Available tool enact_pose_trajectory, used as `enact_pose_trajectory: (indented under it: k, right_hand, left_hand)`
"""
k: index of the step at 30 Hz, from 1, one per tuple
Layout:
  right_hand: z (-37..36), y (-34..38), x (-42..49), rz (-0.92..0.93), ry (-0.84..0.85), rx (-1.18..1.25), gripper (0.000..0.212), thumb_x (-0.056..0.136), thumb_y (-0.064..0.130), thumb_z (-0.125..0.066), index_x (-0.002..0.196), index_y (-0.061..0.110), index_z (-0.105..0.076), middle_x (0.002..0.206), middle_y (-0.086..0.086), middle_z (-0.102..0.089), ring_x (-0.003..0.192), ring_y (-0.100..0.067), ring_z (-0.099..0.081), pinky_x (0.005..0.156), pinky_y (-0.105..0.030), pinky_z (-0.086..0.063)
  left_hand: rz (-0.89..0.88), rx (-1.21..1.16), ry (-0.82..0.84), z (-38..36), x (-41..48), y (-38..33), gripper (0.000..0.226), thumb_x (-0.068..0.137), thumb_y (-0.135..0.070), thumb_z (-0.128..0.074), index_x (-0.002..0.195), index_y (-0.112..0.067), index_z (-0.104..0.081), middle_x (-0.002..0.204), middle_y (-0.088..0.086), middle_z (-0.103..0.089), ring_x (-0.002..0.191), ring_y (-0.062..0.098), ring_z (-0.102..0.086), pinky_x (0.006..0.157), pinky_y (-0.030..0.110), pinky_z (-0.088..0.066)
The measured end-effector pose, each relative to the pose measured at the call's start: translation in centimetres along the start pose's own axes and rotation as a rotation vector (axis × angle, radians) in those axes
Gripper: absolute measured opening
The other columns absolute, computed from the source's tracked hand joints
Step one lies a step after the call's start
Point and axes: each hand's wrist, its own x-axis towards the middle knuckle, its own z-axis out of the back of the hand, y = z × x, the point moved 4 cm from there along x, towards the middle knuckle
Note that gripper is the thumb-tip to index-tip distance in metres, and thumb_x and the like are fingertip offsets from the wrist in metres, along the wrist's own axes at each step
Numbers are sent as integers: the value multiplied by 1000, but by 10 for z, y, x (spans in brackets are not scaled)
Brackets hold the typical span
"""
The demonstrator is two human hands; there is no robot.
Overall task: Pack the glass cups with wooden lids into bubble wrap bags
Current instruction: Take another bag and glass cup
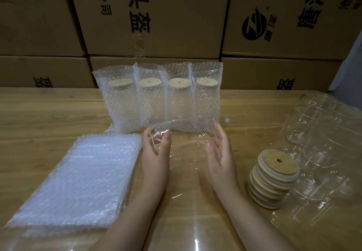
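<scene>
Glass cup (187,158) sits between my two hands, left of the stack of wooden lids (274,180). Its long axis runs away from me, toward the packed bubble wrap bags (156,98) standing in a row behind and left of the stack.

Left hand (156,149): fingers and thumb curled round the cup's far end.

Right hand (220,152): fingers straight, palm flat against the cup's side.

I see no lid on this cup.

Judgement: lid next. The stack stands just right of my right hand and well apart from my left, so the right hand is nearer and should reach.

Flat bubble wrap bags (78,178) lie far left of the stack, on the counter (49,113).
</scene>
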Motion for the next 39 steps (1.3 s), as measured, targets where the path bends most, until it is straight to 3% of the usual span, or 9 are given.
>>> enact_pose_trajectory:
  k: [6,12,16,21,26,29,32,35,39]
  right_hand:
    - [3,3,0,7,-4,-57,47,94,35,-42,138,46,-30,147,26,-33,137,6,-28,114,-33,-29]
    - [1,8,0,-31,30,70,47,87,50,-49,132,45,-37,141,28,-39,134,6,-34,111,-20,-32]
    - [-2,9,1,-75,106,105,69,76,61,-52,138,37,-33,148,16,-37,137,1,-33,108,-15,-30]
    - [-4,3,1,-133,154,105,71,85,41,-48,149,18,-27,152,13,-32,137,4,-31,102,-4,-29]
    - [-5,5,0,-118,156,70,91,75,71,-53,147,20,-30,149,14,-35,132,12,-32,104,-5,-27]
    - [-4,0,1,-131,126,49,56,91,51,-52,140,28,-40,144,14,-44,123,21,-38,94,1,-29]
    - [-2,-3,1,-151,101,44,49,87,45,-48,131,25,-53,129,19,-56,111,24,-45,86,3,-33]
    - [-1,-6,2,-188,76,69,22,95,30,-47,113,26,-60,103,33,-64,103,19,-53,81,1,-36]
    - [-2,-4,2,-158,89,65,22,101,15,-40,94,20,-60,131,19,-54,124,7,-46,102,-11,-34]
  left_hand:
    - [8,70,6,3,0,6,53,65,-73,-47,111,-46,-48,113,-1,-63,98,12,-60,81,29,-44]
    - [78,-75,4,6,5,10,56,67,-75,-48,105,-34,-57,98,11,-69,73,27,-55,68,53,-41]
    - [92,-177,-39,7,6,9,55,65,-71,-48,95,-26,-58,85,17,-69,47,5,-45,49,33,-30]
    - [137,-264,-75,9,9,13,57,65,-70,-46,96,-24,-60,93,21,-67,48,12,-37,48,29,-29]
    - [135,-291,-111,10,14,16,74,64,-73,-44,109,-16,-58,81,9,-69,30,9,-29,34,20,-26]
    - [124,-304,-138,11,14,18,74,66,-73,-44,110,-16,-57,89,10,-69,32,10,-33,37,22,-30]
    - [126,-317,-167,12,15,18,61,66,-72,-47,102,-23,-56,92,9,-69,33,11,-34,42,26,-32]
    - [128,-306,-168,14,17,21,52,67,-71,-50,95,-28,-54,91,5,-71,35,10,-37,45,28,-34]
    - [120,-231,-159,15,17,23,47,69,-73,-50,99,-39,-58,95,1,-72,43,8,-43,43,26,-37]
